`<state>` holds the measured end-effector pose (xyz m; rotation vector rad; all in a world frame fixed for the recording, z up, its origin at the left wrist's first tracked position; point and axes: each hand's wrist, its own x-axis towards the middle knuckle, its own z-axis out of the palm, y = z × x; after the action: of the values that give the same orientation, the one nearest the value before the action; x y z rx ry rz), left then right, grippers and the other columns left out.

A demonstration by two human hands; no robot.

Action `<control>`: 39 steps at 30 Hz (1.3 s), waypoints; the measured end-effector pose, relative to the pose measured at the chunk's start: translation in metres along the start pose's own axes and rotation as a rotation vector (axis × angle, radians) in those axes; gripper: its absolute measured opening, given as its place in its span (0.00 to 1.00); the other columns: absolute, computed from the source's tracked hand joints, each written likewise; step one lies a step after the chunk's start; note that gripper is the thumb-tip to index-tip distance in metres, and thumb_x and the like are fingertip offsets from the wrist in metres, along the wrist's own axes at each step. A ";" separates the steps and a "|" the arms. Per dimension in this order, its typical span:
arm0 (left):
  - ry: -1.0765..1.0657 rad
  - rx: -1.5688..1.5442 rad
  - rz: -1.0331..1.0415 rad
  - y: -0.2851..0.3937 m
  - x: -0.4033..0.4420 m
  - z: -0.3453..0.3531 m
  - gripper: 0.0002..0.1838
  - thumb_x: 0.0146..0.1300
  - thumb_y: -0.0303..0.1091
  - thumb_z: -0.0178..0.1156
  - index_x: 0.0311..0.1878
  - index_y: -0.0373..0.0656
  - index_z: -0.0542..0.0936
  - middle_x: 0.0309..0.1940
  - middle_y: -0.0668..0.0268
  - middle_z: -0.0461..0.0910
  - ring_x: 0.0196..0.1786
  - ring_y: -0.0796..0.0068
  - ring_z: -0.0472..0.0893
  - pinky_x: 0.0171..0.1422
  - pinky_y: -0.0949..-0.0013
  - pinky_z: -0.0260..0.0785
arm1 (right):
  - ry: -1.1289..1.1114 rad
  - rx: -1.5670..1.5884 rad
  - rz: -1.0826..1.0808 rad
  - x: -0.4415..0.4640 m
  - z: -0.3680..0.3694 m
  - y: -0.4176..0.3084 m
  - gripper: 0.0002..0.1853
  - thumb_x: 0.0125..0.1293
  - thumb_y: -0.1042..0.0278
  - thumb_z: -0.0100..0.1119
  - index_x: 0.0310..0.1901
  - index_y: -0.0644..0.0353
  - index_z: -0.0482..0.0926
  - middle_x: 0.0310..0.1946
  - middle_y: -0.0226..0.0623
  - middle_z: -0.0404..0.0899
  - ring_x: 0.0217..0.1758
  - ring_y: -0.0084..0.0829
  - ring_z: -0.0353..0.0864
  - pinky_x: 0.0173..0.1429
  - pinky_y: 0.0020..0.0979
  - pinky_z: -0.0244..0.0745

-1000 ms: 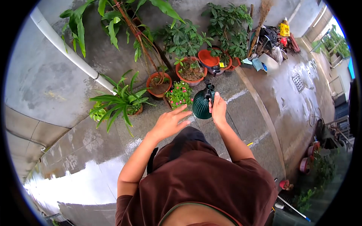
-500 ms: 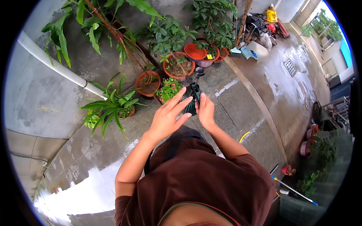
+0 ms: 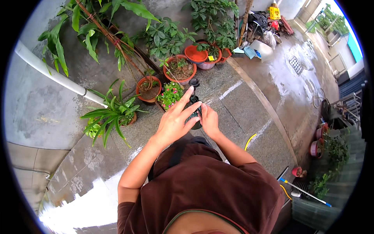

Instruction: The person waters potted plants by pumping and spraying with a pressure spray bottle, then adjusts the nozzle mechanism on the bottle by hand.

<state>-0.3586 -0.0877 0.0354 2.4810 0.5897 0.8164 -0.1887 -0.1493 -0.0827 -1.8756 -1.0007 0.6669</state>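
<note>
A dark green spray bottle [image 3: 191, 115] with a black top stands between my hands, partly hidden behind my fingers. Its round black pump knob [image 3: 194, 82] sticks up above the top. My right hand [image 3: 209, 121] is closed around the sprayer's black handle on the right side. On the other side, my left hand [image 3: 174, 120] has its fingers stretched and spread over the bottle; whether they press on it I cannot tell. Just beyond my left hand is a low planter of pink flowers [image 3: 170, 95].
Potted plants line the wall: a long-leaved plant [image 3: 117, 107], an orange pot [image 3: 149, 91] and a larger orange pot [image 3: 180, 70]. A red dish [image 3: 196, 54] sits behind. A drain grate [image 3: 295, 65], a yellow hose [image 3: 250, 141] and a long-handled squeegee [image 3: 306, 192] are on the right.
The sprayer's top and pump knob have swung left, so the bottle looks more upright. My right hand has shifted slightly down and left. The left hand stays spread beside it.
</note>
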 end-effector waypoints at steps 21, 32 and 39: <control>0.126 0.176 -0.063 -0.022 -0.033 0.001 0.22 0.62 0.37 0.70 0.60 0.46 0.83 0.71 0.57 0.73 0.64 0.52 0.79 0.68 0.55 0.73 | -0.166 -0.275 -0.117 -0.001 0.018 -0.003 0.27 0.82 0.47 0.40 0.35 0.60 0.81 0.20 0.42 0.82 0.29 0.53 0.85 0.40 0.52 0.76; 0.450 0.087 0.013 -0.001 -0.024 -0.028 0.25 0.57 0.23 0.71 0.60 0.39 0.82 0.59 0.53 0.79 0.57 0.54 0.82 0.62 0.58 0.76 | -0.055 -0.063 -0.197 -0.003 0.023 -0.038 0.23 0.82 0.52 0.44 0.35 0.60 0.80 0.19 0.45 0.81 0.27 0.52 0.84 0.34 0.50 0.75; 0.411 0.278 0.021 -0.017 -0.004 -0.026 0.27 0.59 0.30 0.72 0.63 0.44 0.80 0.57 0.57 0.80 0.54 0.56 0.83 0.51 0.62 0.79 | -0.011 -0.168 -0.327 -0.010 0.015 -0.028 0.24 0.82 0.51 0.45 0.32 0.59 0.78 0.19 0.43 0.80 0.26 0.53 0.83 0.34 0.51 0.75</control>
<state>-0.3821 -0.0684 0.0432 2.5783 0.8705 1.3496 -0.2159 -0.1425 -0.0647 -1.7924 -1.3689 0.4101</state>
